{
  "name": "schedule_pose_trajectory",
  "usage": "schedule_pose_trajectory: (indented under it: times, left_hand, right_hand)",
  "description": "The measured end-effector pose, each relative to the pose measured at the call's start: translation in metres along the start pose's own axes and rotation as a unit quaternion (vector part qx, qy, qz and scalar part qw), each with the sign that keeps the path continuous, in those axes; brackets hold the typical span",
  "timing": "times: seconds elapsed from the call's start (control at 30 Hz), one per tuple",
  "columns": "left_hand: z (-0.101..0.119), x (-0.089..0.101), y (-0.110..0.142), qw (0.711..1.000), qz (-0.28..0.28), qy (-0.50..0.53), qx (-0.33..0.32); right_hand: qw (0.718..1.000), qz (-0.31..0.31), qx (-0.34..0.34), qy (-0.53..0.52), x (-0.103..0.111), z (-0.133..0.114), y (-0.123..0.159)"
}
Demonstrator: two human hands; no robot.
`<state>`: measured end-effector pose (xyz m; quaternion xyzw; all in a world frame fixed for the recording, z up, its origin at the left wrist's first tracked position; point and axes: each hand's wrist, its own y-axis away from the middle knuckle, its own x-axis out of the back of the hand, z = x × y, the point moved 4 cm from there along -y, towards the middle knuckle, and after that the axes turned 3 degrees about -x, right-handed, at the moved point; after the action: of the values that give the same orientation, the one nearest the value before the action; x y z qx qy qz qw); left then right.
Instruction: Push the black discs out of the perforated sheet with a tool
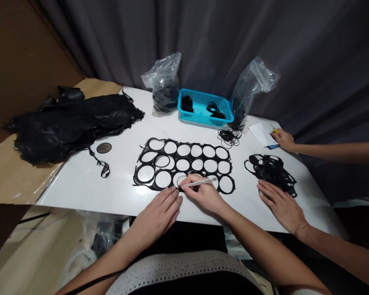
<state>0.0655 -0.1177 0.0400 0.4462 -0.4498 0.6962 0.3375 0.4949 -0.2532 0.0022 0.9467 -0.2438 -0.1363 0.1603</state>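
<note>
Right hand (203,194): I have it pinching a white pen (199,183), tip on the black punched sheet (154,176).
Left hand (158,217): I see it open, flat, just below the sheet.
Sheet: mid-tabletop (80,184), long axis left-right, right hand nearer.

A co-worker's arm (338,150) runs off the right edge; its hand (283,139) half-hides a small yellow object (275,131).

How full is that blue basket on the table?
Only partly full: the blue basket holds a couple of small black bundles, and much of its bottom shows between them.
</note>
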Motion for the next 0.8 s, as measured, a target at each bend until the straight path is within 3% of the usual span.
schedule_pose_trajectory:
  times: [0.07,0.13,0.2,0.27,0.33,0.4,0.47,0.6,0.7,0.8]
  left_hand:
    - [-0.001,-0.001,0.001,1.0,0.002,0.004,0.001]
    - [-0.001,-0.002,0.001,1.0,0.002,0.008,0.004]
    - [-0.001,-0.002,0.002,1.0,-0.001,0.012,0.008]
    - [-0.001,-0.002,0.002,1.0,-0.001,0.013,0.013]
    - [-0.002,-0.002,0.002,1.0,0.003,0.013,0.021]
    - [-0.002,-0.001,0.002,1.0,0.01,0.018,0.024]
    - [-0.003,0.0,0.002,0.999,0.014,0.027,0.022]
    - [-0.004,0.002,0.003,0.999,0.012,0.039,0.018]
    - [-0.003,0.004,0.002,0.999,0.015,0.046,0.018]
    - [-0.003,0.003,0.003,0.998,0.023,0.052,0.024]
  right_hand:
    - [0.998,-0.044,0.023,0.048,-0.019,-0.013,0.011]
    - [0.981,-0.116,0.065,0.141,-0.063,-0.026,0.024]
    - [0.93,-0.168,0.167,0.28,-0.129,-0.034,0.036]
    - [0.838,-0.202,0.273,0.428,-0.204,-0.03,0.042]
    - [0.81,-0.226,0.292,0.456,-0.263,-0.015,0.04]
    - [0.793,-0.23,0.305,0.473,-0.297,0.0,0.036]
    - [0.782,-0.225,0.319,0.486,-0.307,0.009,0.03]
    - [0.765,-0.185,0.353,0.505,-0.293,-0.005,0.001]
    - [0.758,-0.046,0.4,0.514,-0.276,-0.035,-0.042]
    - [0.789,0.061,0.388,0.472,-0.262,-0.059,-0.081]
